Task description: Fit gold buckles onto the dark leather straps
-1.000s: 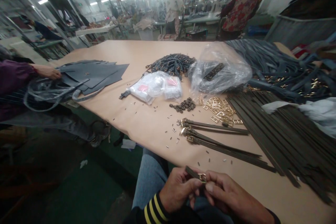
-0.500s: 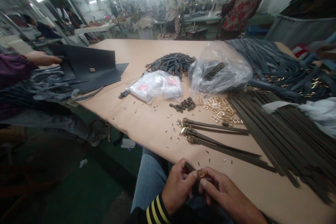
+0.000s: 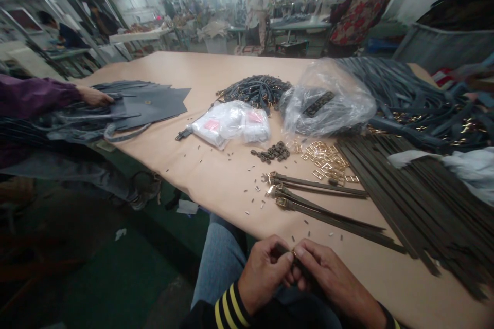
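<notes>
Small gold buckle pinched on dark strap, held above the lap.
Now mostly hidden between fingers; left hand and right hand clamped together on it, just past the table edge, near the buckled straps.

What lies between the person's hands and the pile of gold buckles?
In the head view: buckled dark olive straps and small scattered metal pieces.
</notes>
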A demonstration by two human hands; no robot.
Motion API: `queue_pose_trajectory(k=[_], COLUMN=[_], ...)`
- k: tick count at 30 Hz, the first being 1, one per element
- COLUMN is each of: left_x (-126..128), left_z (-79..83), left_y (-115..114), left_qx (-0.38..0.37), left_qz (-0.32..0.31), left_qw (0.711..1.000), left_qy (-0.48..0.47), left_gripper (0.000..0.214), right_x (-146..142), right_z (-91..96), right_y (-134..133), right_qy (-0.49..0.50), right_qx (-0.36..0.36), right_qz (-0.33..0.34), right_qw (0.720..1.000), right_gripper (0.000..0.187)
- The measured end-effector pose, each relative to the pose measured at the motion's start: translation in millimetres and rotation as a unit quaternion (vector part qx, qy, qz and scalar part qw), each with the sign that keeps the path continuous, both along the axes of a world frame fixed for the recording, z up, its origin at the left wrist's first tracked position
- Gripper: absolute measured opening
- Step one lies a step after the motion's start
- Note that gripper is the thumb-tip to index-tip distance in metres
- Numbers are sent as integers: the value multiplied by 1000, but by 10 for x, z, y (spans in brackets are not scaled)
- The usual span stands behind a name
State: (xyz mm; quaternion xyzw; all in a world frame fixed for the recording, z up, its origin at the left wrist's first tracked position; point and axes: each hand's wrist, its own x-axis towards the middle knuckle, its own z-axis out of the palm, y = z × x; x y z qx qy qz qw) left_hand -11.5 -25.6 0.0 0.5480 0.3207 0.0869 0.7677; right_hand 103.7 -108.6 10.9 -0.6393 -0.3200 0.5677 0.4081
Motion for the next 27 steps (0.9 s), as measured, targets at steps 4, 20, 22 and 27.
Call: queue_pose_trajectory(k=[4, 20, 22, 27], left_x=[22, 39, 41, -36], left_z=[6, -22, -11, -115], left_y=[-20, -11, -2, 59], left_qx=[-10, -118, -120, -27], left_qz=[26, 89, 96, 42], left_qw=[999, 989, 988, 999], left_qy=[20, -20, -17, -1], left_gripper=[31, 19, 18, 23], right_x=[-19, -100, -120, -122], right_z=[-29, -54, -91, -232], right_y=[11, 83, 96, 71], right_qy=[23, 30, 23, -26], right_qx=[-22, 23, 28, 1], right_qz=[-14, -9, -14, -12], right_qw=[999, 999, 999, 1000], right_gripper=[45, 43, 45, 52])
